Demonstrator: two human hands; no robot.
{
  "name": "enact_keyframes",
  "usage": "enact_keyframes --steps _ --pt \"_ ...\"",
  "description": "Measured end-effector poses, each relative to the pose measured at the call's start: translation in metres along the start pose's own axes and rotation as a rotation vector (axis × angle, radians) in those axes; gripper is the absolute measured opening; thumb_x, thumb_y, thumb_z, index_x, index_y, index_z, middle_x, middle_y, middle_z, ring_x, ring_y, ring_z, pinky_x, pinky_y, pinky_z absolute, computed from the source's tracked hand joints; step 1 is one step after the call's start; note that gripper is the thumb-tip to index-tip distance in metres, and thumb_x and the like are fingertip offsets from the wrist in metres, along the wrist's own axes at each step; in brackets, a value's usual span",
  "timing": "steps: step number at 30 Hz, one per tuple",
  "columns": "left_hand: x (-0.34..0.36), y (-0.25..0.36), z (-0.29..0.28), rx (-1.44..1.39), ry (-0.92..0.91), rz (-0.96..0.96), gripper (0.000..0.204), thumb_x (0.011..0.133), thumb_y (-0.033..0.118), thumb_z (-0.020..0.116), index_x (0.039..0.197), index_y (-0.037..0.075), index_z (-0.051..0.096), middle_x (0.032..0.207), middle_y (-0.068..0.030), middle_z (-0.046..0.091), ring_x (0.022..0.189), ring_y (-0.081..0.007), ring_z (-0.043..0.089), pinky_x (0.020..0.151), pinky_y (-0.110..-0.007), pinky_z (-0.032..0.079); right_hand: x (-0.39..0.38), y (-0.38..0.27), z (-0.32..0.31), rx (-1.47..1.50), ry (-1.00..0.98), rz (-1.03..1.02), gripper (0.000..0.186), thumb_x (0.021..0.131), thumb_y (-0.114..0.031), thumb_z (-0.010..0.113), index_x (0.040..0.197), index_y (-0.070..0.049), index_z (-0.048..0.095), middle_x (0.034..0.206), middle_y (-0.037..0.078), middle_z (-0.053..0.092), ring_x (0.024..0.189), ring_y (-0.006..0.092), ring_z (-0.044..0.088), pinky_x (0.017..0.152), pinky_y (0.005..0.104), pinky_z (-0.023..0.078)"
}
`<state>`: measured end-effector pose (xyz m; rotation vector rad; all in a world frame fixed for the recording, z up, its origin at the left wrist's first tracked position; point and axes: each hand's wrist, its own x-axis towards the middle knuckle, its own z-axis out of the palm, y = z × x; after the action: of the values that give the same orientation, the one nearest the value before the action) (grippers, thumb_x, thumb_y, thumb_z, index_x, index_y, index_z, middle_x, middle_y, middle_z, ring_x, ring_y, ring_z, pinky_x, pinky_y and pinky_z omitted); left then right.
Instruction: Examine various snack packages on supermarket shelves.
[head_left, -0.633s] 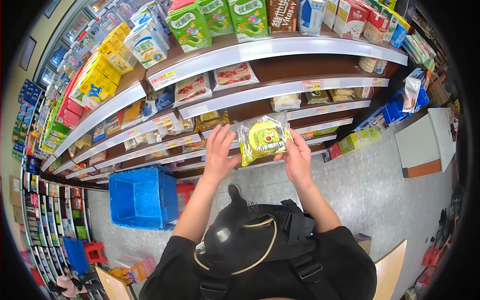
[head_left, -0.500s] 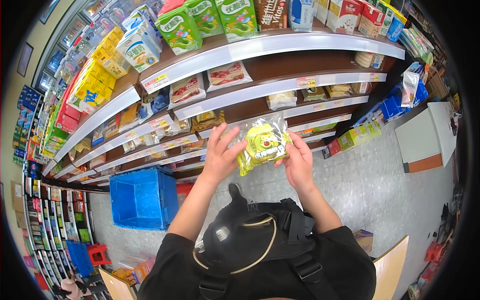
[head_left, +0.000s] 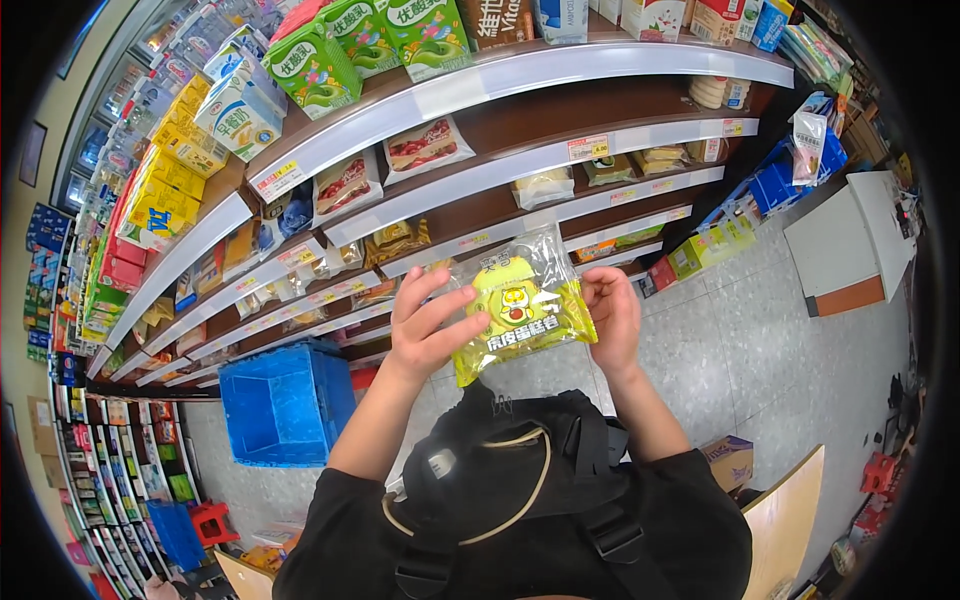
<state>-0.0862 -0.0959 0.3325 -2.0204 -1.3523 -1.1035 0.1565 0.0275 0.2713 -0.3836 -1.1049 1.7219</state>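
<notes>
In front of my chest is a clear and yellow-green plastic bag of packaged cake, with a cartoon figure on its front. My left hand grips its left side, the fingers lying across the front and the thumb hidden behind. At the bag's right edge, my right hand has curled fingers that seem to hold the edge; the exact contact is partly hidden. Beyond the bag are store shelves with packaged breads, including two red-and-white packs on the upper left part.
A blue plastic crate stands on the floor at the left, by the shelf foot. Green drink cartons and yellow cartons line the top shelf. To the right are a white counter and a cardboard box.
The bag has come a little nearer to me and turned its front more fully into view. My right thumb has left its front, and the right fingers have curled more.
</notes>
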Motion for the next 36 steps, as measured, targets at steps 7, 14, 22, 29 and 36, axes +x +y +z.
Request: enact_keyframes --steps 7,14,22,29,36 --pt "0.01 -0.002 -0.016 0.022 0.037 0.054 0.031 0.072 0.015 0.078 0.099 0.029 0.076 0.114 0.0013 0.07 0.124 -0.0285 0.056 0.114 -0.046 0.039 0.008 -0.013 0.002 -0.318 -0.042 -0.264 0.03 0.101 -0.024 0.056 0.119 0.0 0.058 0.096 0.007 0.061 0.086 0.015 0.061 0.078 0.0301 0.051" --pt "0.018 -0.014 -0.018 -0.311 -0.078 -0.073 0.03 0.078 0.012 0.078 0.108 0.013 0.072 0.114 -0.008 0.07 0.111 -0.0305 0.064 0.104 -0.044 0.047 0.023 -0.027 0.014 -0.792 -0.146 -0.583 0.021 0.085 0.005 0.064 0.106 0.0 0.064 0.106 0.016 0.069 0.092 0.0268 0.067 0.082 0.0358 0.053" --pt "-0.001 0.024 -0.001 -1.399 0.216 -1.109 0.044 0.091 0.011 0.074 0.13 -0.001 0.058 0.122 -0.0086 0.067 0.112 -0.0176 0.064 0.097 -0.034 0.051 0.035 -0.023 0.018 -0.952 -0.19 -0.733 0.026 0.079 0.012 0.065 0.101 -0.003 0.065 0.116 0.017 0.067 0.097 0.0331 0.066 0.084 0.0414 0.054" --pt "-0.006 0.017 0.003 -1.645 0.219 -1.444 0.046 0.096 0.021 0.069 0.136 0.002 0.054 0.127 -0.0103 0.066 0.115 -0.022 0.065 0.099 -0.04 0.053 0.033 -0.022 0.037 -1.206 -0.33 -0.967 0.035 0.075 -0.007 0.079 0.108 -0.016 0.069 0.143 0.009 0.054 0.118 0.0367 0.06 0.096 0.0464 0.05" --pt "-0.003 0.02 -0.001 -1.648 0.282 -1.586 0.057 0.109 0.047 0.035 0.153 0.011 0.032 0.129 -0.0194 0.062 0.104 -0.0293 0.069 0.084 -0.041 0.059 0.038 -0.008 0.031 -1.076 -0.413 -0.609 0.039 0.077 -0.01 0.076 0.115 -0.008 0.068 0.123 0.008 0.068 0.115 0.0296 0.063 0.096 0.0435 0.049"
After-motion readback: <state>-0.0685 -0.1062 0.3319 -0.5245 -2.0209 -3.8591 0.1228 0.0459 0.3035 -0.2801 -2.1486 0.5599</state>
